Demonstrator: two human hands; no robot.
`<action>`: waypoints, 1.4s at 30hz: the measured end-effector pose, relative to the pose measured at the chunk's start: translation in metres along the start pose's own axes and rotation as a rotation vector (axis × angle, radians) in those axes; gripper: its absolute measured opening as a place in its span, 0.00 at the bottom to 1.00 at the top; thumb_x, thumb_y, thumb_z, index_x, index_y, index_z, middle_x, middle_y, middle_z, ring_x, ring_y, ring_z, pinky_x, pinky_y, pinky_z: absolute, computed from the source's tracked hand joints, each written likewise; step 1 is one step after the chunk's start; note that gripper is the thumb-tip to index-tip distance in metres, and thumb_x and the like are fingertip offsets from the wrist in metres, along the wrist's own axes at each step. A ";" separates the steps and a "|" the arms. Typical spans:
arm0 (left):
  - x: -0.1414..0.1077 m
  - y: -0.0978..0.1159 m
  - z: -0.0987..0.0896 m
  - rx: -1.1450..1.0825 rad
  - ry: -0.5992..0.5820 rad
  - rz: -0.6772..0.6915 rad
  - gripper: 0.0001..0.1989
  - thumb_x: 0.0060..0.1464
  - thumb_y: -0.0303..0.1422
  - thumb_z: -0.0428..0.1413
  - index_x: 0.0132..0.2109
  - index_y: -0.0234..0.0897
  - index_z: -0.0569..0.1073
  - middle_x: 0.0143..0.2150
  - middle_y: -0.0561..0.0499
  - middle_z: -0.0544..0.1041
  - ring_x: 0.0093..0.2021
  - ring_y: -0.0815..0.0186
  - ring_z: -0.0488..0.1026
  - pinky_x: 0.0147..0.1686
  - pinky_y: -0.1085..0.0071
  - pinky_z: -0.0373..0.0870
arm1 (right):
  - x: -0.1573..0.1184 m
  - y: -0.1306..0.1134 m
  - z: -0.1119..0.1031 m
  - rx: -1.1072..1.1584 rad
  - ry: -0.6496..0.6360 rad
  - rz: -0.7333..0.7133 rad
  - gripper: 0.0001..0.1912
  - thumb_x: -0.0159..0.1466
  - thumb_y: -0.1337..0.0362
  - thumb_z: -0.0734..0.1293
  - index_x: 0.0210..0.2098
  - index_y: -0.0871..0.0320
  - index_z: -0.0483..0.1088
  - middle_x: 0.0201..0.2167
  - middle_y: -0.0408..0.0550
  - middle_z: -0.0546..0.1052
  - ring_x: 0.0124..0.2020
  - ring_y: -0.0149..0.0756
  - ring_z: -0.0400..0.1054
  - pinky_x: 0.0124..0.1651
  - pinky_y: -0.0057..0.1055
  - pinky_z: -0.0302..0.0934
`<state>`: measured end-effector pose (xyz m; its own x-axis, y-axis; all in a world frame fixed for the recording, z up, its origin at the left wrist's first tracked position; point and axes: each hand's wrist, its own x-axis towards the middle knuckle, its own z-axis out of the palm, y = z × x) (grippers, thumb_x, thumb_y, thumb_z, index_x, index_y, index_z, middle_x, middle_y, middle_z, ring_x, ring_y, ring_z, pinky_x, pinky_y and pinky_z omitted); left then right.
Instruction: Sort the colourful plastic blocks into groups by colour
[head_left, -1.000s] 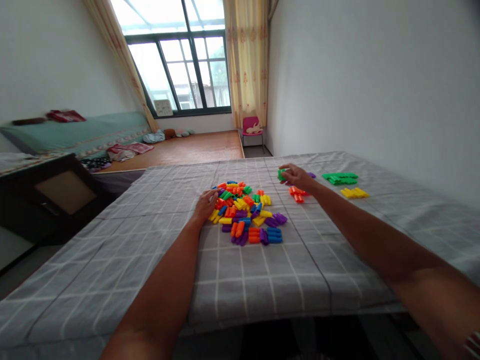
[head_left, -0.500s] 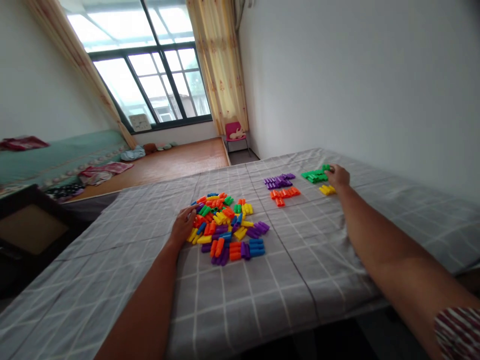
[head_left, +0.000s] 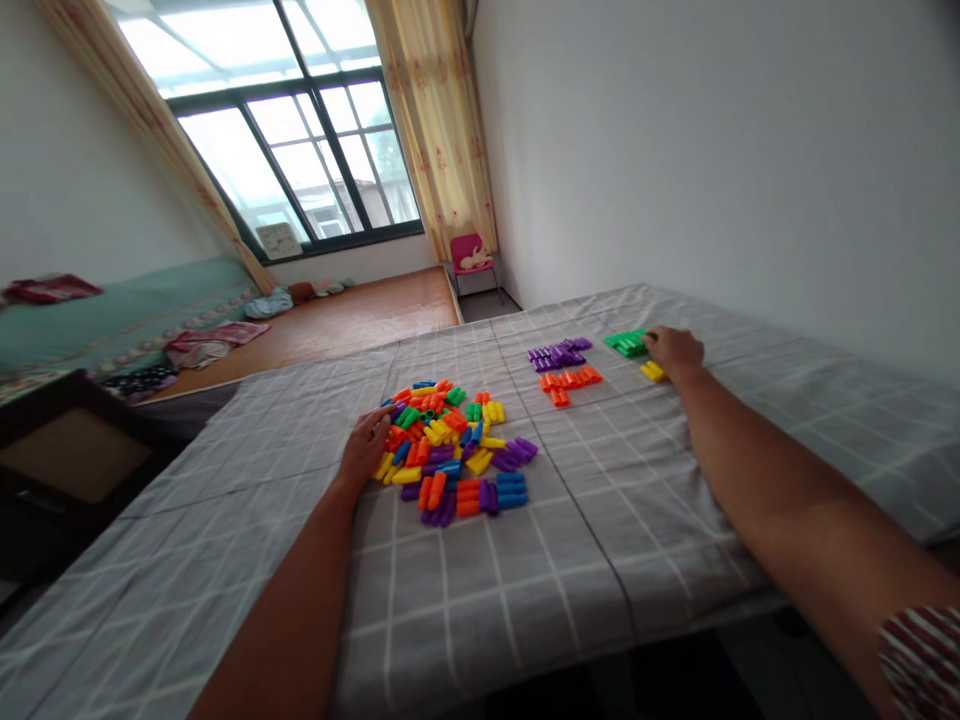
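Surface with grey checked cloth fills most of view; far right edge runs by the white wall. Mixed pile of coloured plastic pieces sits left of middle, well in from near edge; broad stretch of cloth on its left, more toward near edge. Left hand touches pile's left side, fingers loosely spread. Right hand is at far right, fingertips at right end of green group; can't tell if pinching a piece. Purple group lies far, orange group just nearer, green group to their right, yellow group smallest, partly behind right hand. Cloth strip separates pile from sorted groups.
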<state>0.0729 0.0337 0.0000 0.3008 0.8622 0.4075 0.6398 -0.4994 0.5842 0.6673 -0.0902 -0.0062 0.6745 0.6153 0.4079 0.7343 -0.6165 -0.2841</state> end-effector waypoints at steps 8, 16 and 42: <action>-0.001 0.002 0.002 -0.028 0.018 0.018 0.21 0.60 0.39 0.44 0.52 0.38 0.75 0.53 0.45 0.75 0.55 0.61 0.68 0.58 0.62 0.63 | -0.006 -0.013 -0.015 0.064 0.191 -0.136 0.18 0.66 0.61 0.59 0.49 0.62 0.73 0.48 0.64 0.74 0.49 0.53 0.64 0.47 0.46 0.57; -0.001 -0.002 0.006 -0.062 0.043 0.026 0.20 0.58 0.34 0.46 0.52 0.37 0.76 0.49 0.45 0.76 0.50 0.61 0.71 0.55 0.63 0.66 | -0.084 -0.139 -0.036 0.507 -0.132 -0.779 0.16 0.66 0.59 0.60 0.46 0.57 0.74 0.43 0.53 0.78 0.43 0.42 0.71 0.49 0.38 0.63; 0.002 -0.004 0.012 -0.134 0.098 -0.061 0.17 0.59 0.32 0.49 0.51 0.35 0.76 0.43 0.46 0.76 0.42 0.65 0.71 0.47 0.68 0.68 | -0.145 -0.281 -0.018 0.662 -0.440 -0.950 0.12 0.64 0.64 0.62 0.42 0.58 0.76 0.38 0.47 0.80 0.37 0.34 0.72 0.42 0.28 0.62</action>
<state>0.0797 0.0387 -0.0104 0.1900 0.8821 0.4310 0.5527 -0.4590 0.6956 0.3614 -0.0150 0.0303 -0.2722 0.8742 0.4021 0.7571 0.4525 -0.4713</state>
